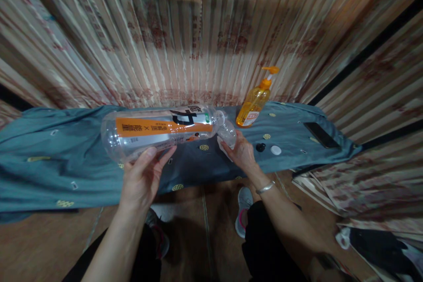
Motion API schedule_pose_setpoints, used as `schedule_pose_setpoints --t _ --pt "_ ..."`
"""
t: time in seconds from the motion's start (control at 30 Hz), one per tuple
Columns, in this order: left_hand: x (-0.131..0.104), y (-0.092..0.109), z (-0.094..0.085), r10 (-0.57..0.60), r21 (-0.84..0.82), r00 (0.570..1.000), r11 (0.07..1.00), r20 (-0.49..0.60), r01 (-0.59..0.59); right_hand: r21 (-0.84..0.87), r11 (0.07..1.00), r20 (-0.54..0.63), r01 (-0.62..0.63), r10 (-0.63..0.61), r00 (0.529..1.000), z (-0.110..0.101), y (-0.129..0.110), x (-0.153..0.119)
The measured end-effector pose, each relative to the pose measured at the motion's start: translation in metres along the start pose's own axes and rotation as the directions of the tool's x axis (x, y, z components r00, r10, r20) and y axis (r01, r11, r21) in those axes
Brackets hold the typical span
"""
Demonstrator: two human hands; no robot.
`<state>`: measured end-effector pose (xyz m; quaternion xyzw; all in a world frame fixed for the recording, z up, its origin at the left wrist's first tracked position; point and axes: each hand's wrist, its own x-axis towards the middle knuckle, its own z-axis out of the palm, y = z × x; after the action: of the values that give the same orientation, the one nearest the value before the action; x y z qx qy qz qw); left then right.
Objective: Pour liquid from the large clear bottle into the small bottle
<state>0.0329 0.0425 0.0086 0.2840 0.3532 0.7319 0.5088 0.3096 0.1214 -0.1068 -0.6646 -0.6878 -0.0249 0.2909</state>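
A large clear plastic bottle [161,128] with an orange and silver label lies tilted on its side, its neck pointing right. My left hand [143,176] holds its body from below, thumb and fingers against the plastic. At the bottle's mouth is a smaller clear plastic container [227,133], held by my right hand [240,150] with the fingers closed round it. The two mouths appear to meet; whether anything passes between them cannot be seen. An orange-capped pump bottle [254,105] with yellow liquid stands just behind my right hand.
On the blue-green cloth [89,167] to the right are a small black cap [261,146], a white round lid [276,150] and a black phone [320,135]. A patterned curtain [185,31] hangs behind. Dark bars stand at both sides.
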Motion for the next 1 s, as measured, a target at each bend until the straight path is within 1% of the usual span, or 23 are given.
schedule_pose_setpoints --t 0.23,0.4,0.63,0.77,1.0 --pt "0.0006 0.0004 -0.0018 0.014 0.025 1.000 1.000 0.006 -0.015 -0.057 0.998 0.019 -0.015 0.017 1.000 -0.0029 -0.0032 0.0001" --pt "-0.0005 0.0003 -0.0003 0.013 0.038 1.000 0.999 0.011 -0.013 -0.041 0.999 0.026 -0.006 0.007 1.000 -0.0039 -0.0031 0.0010" --pt "-0.0008 0.0008 -0.0029 0.011 0.045 1.000 0.999 0.008 -0.012 -0.075 0.997 0.023 -0.010 0.011 1.000 -0.0042 -0.0040 0.0006" --pt "-0.0011 0.0008 -0.0031 0.017 0.046 1.000 0.999 0.000 -0.017 -0.062 0.998 0.017 -0.003 0.004 1.000 -0.0044 -0.0046 0.0007" --pt "-0.0013 0.0015 0.0032 0.021 0.042 1.000 0.999 0.004 -0.021 -0.026 1.000 0.009 -0.008 0.008 1.000 -0.0053 -0.0035 0.0015"
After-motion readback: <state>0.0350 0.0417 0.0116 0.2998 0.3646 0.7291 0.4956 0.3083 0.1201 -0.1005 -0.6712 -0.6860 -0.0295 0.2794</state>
